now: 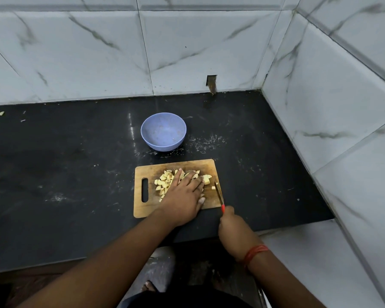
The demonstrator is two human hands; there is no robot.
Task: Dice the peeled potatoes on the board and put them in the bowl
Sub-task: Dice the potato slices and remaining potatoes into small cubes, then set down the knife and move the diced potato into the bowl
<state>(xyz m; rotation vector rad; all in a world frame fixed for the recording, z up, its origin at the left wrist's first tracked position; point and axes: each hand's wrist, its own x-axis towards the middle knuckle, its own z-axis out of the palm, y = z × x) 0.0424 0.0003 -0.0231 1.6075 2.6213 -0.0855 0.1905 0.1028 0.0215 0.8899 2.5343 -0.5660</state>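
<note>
A wooden cutting board (142,210) with a handle slot lies on the black counter. Several pale yellow potato cubes (163,182) are piled on it. My left hand (182,196) lies flat over the pile, fingers straight and spread across the pieces. My right hand (231,225) grips the red handle of a knife (219,192), whose blade rests on the board's right edge beside a few cubes (207,180). A blue bowl (163,131) stands behind the board with no potato in it.
The black counter (65,163) runs left, dusted with white specks. Marble-tiled walls close the back and right sides. A small scrap (1,113) lies at the far left. The counter's front edge is near my body, with the floor and a foot below.
</note>
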